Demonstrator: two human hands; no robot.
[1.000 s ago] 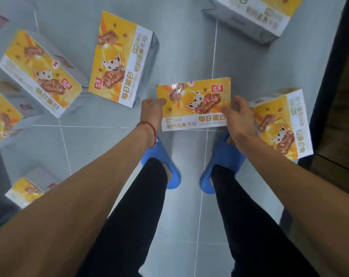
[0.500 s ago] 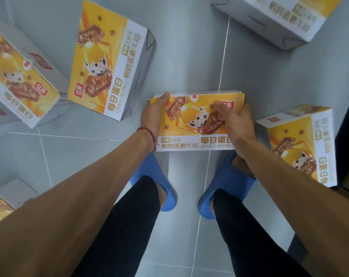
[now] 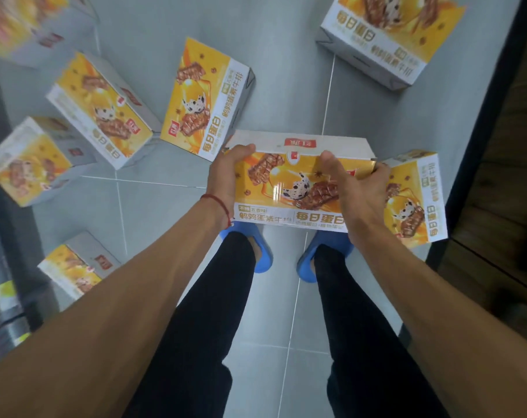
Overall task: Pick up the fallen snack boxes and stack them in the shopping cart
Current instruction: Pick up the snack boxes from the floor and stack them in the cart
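I hold one yellow-and-white snack box (image 3: 289, 188) above my feet, its printed face up and its white top side showing. My left hand (image 3: 226, 173) grips its left end, my right hand (image 3: 355, 188) grips its right end with the thumb on top. Several more of the same boxes lie on the grey tile floor: one (image 3: 207, 98) just beyond my left hand, one (image 3: 419, 197) right of my right hand, one (image 3: 385, 34) at the far right, others at left (image 3: 102, 107), (image 3: 30, 161), (image 3: 72, 267). No shopping cart is in view.
A dark wooden shelf unit (image 3: 503, 164) runs along the right edge. A dark shelf base with blurred goods (image 3: 5, 267) stands at the left edge. My blue slippers (image 3: 262, 254) stand on the floor below the held box.
The held box has come up from the floor toward the camera and tilted so its white top side shows. The view has pulled back, bringing more fallen boxes into sight at left.
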